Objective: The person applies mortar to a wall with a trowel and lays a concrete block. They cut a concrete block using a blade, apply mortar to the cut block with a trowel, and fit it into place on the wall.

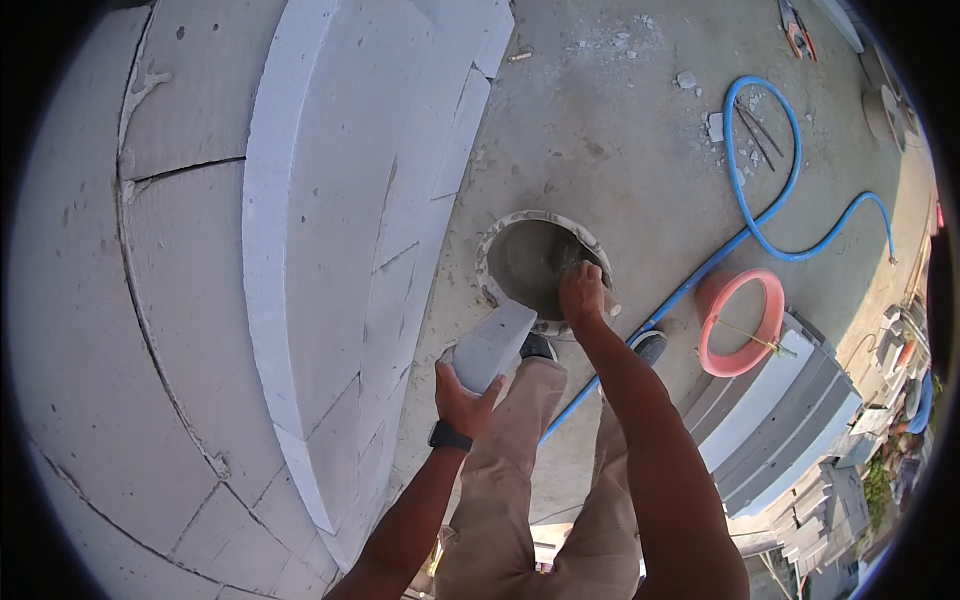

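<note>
My left hand (463,397), with a dark watch on the wrist, grips a pale grey concrete block piece (492,345) from below, close to the near rim of a round bucket (486,262). Wet grey mortar (530,262) lies inside the bucket. Over its right side, my right hand (582,292) is closed around the handle of a trowel (613,304). The trowel's blade is mostly hidden by the hand and the mortar.
A pale block wall (340,200) rises along the left. To the right, a blue hose (715,258) curls over the concrete floor, near a pink bucket (708,310) and stacked blocks (770,420). Pliers (797,35) and rubble (685,80) lie farther off.
</note>
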### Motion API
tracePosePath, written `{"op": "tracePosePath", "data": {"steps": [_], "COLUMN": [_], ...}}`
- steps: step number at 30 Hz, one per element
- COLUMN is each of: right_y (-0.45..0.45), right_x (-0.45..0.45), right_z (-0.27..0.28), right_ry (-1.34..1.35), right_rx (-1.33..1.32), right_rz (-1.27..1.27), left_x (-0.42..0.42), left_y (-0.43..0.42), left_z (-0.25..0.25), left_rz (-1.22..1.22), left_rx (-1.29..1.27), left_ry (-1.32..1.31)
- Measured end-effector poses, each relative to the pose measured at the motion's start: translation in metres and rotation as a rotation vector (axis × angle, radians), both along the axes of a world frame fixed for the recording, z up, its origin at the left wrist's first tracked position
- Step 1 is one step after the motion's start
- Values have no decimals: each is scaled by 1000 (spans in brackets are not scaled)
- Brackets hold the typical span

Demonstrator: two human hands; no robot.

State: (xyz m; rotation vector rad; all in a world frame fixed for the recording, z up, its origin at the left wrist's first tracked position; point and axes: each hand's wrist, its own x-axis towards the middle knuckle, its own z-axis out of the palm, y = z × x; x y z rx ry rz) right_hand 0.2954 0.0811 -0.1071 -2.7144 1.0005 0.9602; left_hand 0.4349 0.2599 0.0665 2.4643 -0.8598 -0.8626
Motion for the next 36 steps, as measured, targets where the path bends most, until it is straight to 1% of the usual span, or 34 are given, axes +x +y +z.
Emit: {"op": "tracePosePath", "data": {"steps": [2,4,6,8,10,11,13,16,17,19,20,22,23,25,26,28,29,30,31,32,34,35,36], "right_y": [1,-1,-3,-2,9,12,6,-3,3,15,17,19,21,22,21,-5,-3,-2,-2,-1,1,11,26], "right_x": [8,13,6,4,-1,0,13,22,19,9,4,-4,-9,-17,-27,-30,-34,-38,-42,-48,-62,-73,-85], "right_z": [1,-2,2,0,-2,-4,8,38,34,26,23,21,18,11,8,41,46,52,58,67,92,96,96], "right_ry": [81,53,114,169,78,82,-24,20,20,14,13,24,25,-70,-70,-239,-236,-307,-380,-383,-468,-473,-647], "right_rx": [74,83,87,101,40,46,305,259,262,320,321,589,593,617,624,1167,1179,1185,1184,1184,1198,1195,1014], "right_rz": [-14,-212,-182,-145,-186,-184,-630,-663,-660,-842,-846,-805,-804,-696,-694,-1156,-1153,-1196,-1238,-1236,-1164,-1159,-995], "left_x": [8,12,16,19,19,20,21,22,22,22,22,22,23,24,24,27,29,31,31,32,28,26,25], "left_y": [-7,-8,-14,-16,-10,-11,-17,-17,-15,-15,-16,-14,-12,-11,-9,-7,-5,-3,-3,-3,-5,-7,-8], "left_z": [-6,-10,-14,-17,-15,-17,-18,-15,-16,-17,-17,-18,-19,-20,-20,-20,-19,-19,-18,-16,-12,-10,-8], "left_rz": [4,1,-6,-22,-23,-45,-64,-64,-53,-46,-60,-73,-68,-61,-59,-55,-56,-60,-61,-58,-53,-69,-85], "left_rx": [23,21,70,41,37,48,59,47,62,75,44,16,46,78,78,84,53,18,18,35,46,88,129], "left_ry": [41,63,27,36,46,27,10,0,25,49,40,31,43,53,57,53,66,80,76,69,60,33,5]}}
